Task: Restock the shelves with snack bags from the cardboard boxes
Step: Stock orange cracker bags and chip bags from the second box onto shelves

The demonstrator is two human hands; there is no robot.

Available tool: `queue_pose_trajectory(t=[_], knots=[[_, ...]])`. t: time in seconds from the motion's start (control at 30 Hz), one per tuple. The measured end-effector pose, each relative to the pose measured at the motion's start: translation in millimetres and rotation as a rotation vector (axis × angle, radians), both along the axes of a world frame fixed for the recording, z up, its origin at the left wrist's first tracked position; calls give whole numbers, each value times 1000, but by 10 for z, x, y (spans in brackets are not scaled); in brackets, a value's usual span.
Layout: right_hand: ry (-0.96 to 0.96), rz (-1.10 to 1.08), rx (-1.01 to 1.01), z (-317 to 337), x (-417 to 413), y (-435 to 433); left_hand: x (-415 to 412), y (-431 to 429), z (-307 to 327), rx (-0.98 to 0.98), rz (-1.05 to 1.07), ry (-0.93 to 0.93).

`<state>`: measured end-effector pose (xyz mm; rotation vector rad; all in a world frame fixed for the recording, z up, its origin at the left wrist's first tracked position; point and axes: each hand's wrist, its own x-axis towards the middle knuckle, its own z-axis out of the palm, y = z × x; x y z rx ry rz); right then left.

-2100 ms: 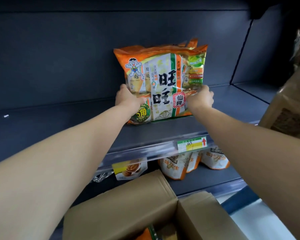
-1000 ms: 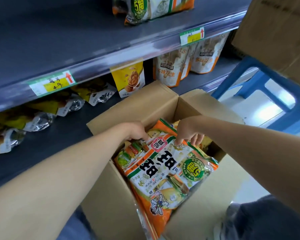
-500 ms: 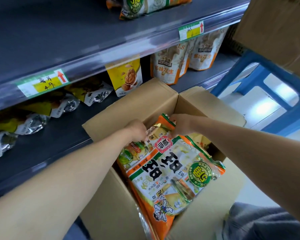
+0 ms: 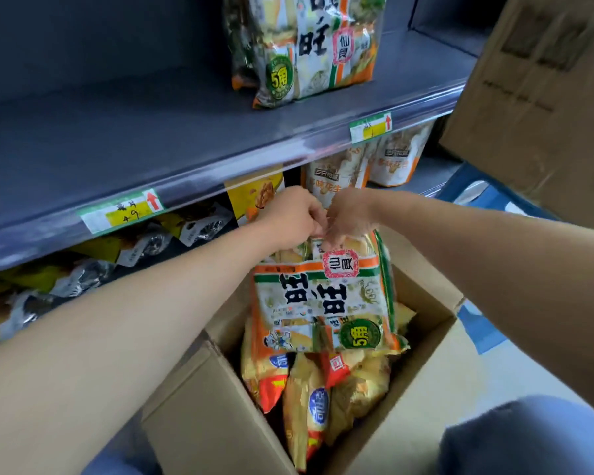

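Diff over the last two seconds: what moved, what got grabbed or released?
The left hand and right hand let go of the shelved bag, went down to the cardboard box, pinched a second snack bag by its edge and lifted it; it now hangs over the box. Unchanged: the shelved bag stands on the upper shelf, other bags lie in the box.

Two price tags sit in the front rail of the upper shelf (image 4: 117,138). The left price tag (image 4: 122,211) is yellow and green with a red up arrow and handwritten digits. The right price tag (image 4: 371,127) is the same type, writing unreadable. On the lower shelf (image 4: 432,171), white-orange pouches (image 4: 336,176) stand upright beside a yellow pouch (image 4: 254,197), with yellow-and-foil packs (image 4: 93,265) lying flat further left. Blue frame (image 4: 474,190) stands at right over pale floor (image 4: 515,368). Blue-grey clothed knee (image 4: 528,437) is at bottom right.
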<state>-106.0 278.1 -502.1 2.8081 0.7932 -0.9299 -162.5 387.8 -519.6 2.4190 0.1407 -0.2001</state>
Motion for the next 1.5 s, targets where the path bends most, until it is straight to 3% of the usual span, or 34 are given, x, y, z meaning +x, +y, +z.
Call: queue_pose_trajectory(t=[0.23,0.47,0.57,0.7,0.83,0.87,1.0,1.03,1.1,1.23,1.5], knots=[[-64,-201,396,469,154,-130,129,170,587,26,141,-372],[79,-362,555,805,325,-349,84,274,812,49,198,-28],[83,-483,771,959,429,-413,86,266,868,-10,185,85],[136,-684,1095,1116,620,-448,178,368,969,63,274,42],[160,-775,1364,1286,721,-441,300,444,1042,157,492,-35],[173,-790,1428,1324,737,-434,328,453,1061,90,548,-20],[254,-780,1636,1451,835,-386,416,460,1204,-683,600,-9],[260,-779,1669,1470,884,-379,451,449,1239,-767,596,-17],[227,-773,1702,1487,982,-363,545,432,1304,-795,604,-97],[-46,-733,1550,1403,1207,-352,771,456,1418,-712,697,-308],[-166,-743,1446,1184,1714,-245,1239,427,1417,-418,648,-609]])
